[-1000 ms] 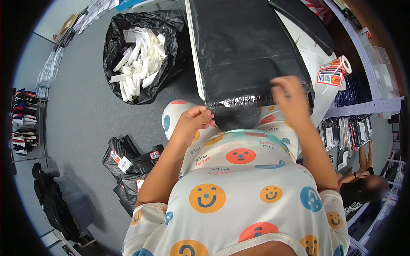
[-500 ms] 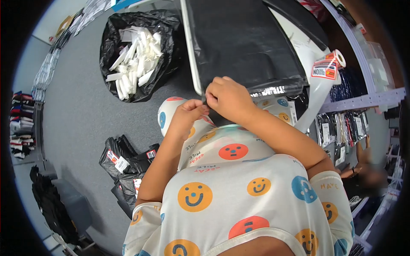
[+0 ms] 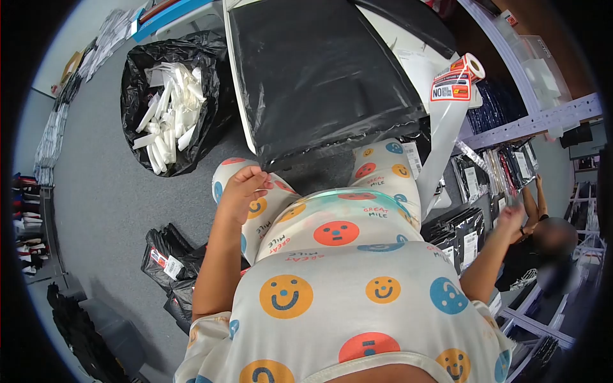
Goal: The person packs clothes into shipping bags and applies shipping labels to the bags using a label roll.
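My left hand [image 3: 245, 190] is raised over my left thigh, its fingers curled together just below the near left corner of a black plastic mailer bag [image 3: 319, 76]. Whether anything is between those fingertips I cannot make out. The bag lies flat on a white table [image 3: 235, 70], its near edge wrinkled and shiny. Far to the right, my right hand [image 3: 509, 222] is smeared by motion, with fingers drawn together at the end of a thin, shiny whitish strip [image 3: 474, 159]. The strip stretches up and left from it.
A black bin bag [image 3: 137, 83] full of white strips [image 3: 169, 121] stands on the floor at left. A label roll [image 3: 472, 67] trails its backing at the table's right. Packed black parcels [image 3: 169, 265] lie at lower left, more packages [image 3: 460, 236] at right, where another person [image 3: 530, 249] is.
My right hand has left the bag's near edge and swung far right with the strip. My left hand has moved slightly left and down. The view has shifted right.
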{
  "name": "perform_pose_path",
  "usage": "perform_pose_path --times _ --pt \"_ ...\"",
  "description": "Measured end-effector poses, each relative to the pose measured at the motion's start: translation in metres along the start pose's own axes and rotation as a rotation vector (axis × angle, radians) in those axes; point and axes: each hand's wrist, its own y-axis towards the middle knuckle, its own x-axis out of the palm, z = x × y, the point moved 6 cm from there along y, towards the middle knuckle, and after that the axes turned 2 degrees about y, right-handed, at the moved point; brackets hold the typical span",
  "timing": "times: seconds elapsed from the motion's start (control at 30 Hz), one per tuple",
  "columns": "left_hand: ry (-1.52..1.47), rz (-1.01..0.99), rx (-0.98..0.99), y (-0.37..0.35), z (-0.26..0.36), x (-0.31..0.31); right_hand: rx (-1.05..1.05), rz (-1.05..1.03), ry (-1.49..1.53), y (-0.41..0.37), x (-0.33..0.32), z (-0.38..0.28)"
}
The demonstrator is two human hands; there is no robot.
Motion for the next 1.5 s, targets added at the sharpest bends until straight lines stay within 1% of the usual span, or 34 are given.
perform_pose_path --times 0.03,0.07,0.1,0.13,0.17,0.2,0.27,0.3,0.33,0.43,0.5,0.53,0.6,0.63,0.7,0.73,0.77,0.8,0.83,0.9,0.93,0.97,1.03,1.1,1.13,1.17,1.2,1.23,1.3,1.33,1.37,1.4,1.43,1.5 --pt "0.181 0.042 0.089 -0.001 0.009 -0.007 -0.093 0.028 0.045 -0.004 -0.002 -0.033" --pt "0.362 0.084 0.179 -0.002 0.019 -0.012 -0.213 0.038 0.060 -0.021 0.019 -0.059" --pt "0.545 0.125 0.271 -0.004 0.029 -0.012 -0.334 0.045 0.069 -0.054 0.057 -0.077" --pt "0.730 0.264 0.440 -0.012 0.051 -0.010 -0.437 0.025 0.066 -0.091 0.102 -0.086" --pt "0.573 0.215 0.532 -0.023 0.072 0.008 -0.508 -0.033 0.055 -0.130 0.147 -0.088" --pt "0.414 0.169 0.618 -0.038 0.095 0.034 -0.555 -0.140 0.035 -0.169 0.192 -0.082" --pt "0.467 -0.059 0.913 -0.073 0.136 0.098 -0.615 -0.608 -0.027 -0.262 0.273 -0.036" --pt "0.651 -0.198 1.172 -0.095 0.154 0.127 -0.621 -0.841 -0.051 -0.312 0.310 -0.010" --pt "0.518 -0.355 1.279 -0.109 0.162 0.148 -0.937 -1.091 -0.214 -0.370 0.337 0.003" --pt "0.495 -0.436 1.576 -0.139 0.191 0.163 -0.920 -1.601 0.013 -0.449 0.378 0.021" --pt "0.452 -0.414 1.683 -0.142 0.203 0.148 -0.880 -1.668 -0.002 -0.467 0.394 0.026" --pt "0.455 -0.402 1.741 -0.143 0.211 0.137 -0.966 -1.721 -0.082 -0.476 0.407 0.026" --pt "0.468 -0.146 1.958 -0.137 0.231 0.100 -1.074 -1.807 -0.185 -0.476 0.414 0.027" --pt "0.429 0.117 2.092 -0.130 0.236 0.076 -1.085 -1.849 -0.187 -0.469 0.413 0.027" --pt "0.307 0.490 2.116 -0.091 0.257 0.010 -1.055 -1.780 -0.116 -0.454 0.411 0.026" --pt "0.382 0.858 1.868 -0.040 0.259 -0.041 -1.065 -1.690 -0.136 -0.443 0.410 0.026" --pt "0.927 0.998 1.173 0.071 0.238 -0.138 -1.069 -1.603 -0.157 -0.432 0.408 0.026" --pt "1.651 0.882 0.530 0.176 0.199 -0.228 -1.102 -1.543 -0.198 -0.418 0.406 0.026" --pt "1.617 0.810 0.326 0.180 0.167 -0.257 -1.133 -1.484 -0.241 -0.404 0.403 0.026" --pt "1.559 0.662 -0.097 0.175 0.100 -0.306 -1.113 -1.385 -0.213 -0.373 0.390 0.031" --pt "1.600 0.685 -0.107 0.169 0.100 -0.305 -1.071 -1.333 -0.243 -0.358 0.385 0.035" --pt "1.613 0.645 -0.186 0.170 0.102 -0.303 -1.023 -1.283 -0.277 -0.344 0.379 0.039" --pt "1.434 0.824 -0.061 0.137 0.136 -0.270 -0.936 -1.211 -0.378 -0.329 0.369 0.050" --pt "1.440 0.995 0.355 0.115 0.162 -0.245 -0.859 -1.165 -0.514 -0.320 0.356 0.060" --pt "1.437 1.009 0.669 0.103 0.171 -0.221 -0.861 -1.209 -0.595 -0.319 0.354 0.066" --pt "1.247 0.870 0.760 0.099 0.175 -0.203 -1.073 -1.251 -0.747 -0.334 0.363 0.069" --pt "1.246 0.760 0.917 0.085 0.174 -0.167 -1.036 -1.320 -0.767 -0.341 0.369 0.076" --pt "1.237 0.645 1.070 0.065 0.166 -0.128 -0.981 -1.333 -0.846 -0.343 0.368 0.085" --pt "1.325 0.449 1.151 0.027 0.137 -0.056 -0.946 -1.427 -0.948 -0.349 0.363 0.109" --pt "1.343 0.361 1.203 0.012 0.117 -0.034 -0.927 -1.498 -0.972 -0.352 0.360 0.122" --pt "1.361 0.273 1.251 0.002 0.099 -0.016 -0.964 -1.538 -1.062 -0.356 0.355 0.135" --pt "1.362 0.235 1.273 -0.005 0.086 -0.001 -0.998 -1.579 -1.153 -0.360 0.350 0.147" --pt "1.361 0.199 1.293 -0.009 0.076 0.011 -1.004 -1.599 -1.162 -0.363 0.347 0.156" --pt "1.319 0.234 1.311 -0.005 0.063 0.018 -1.021 -1.644 -1.172 -0.370 0.343 0.171"
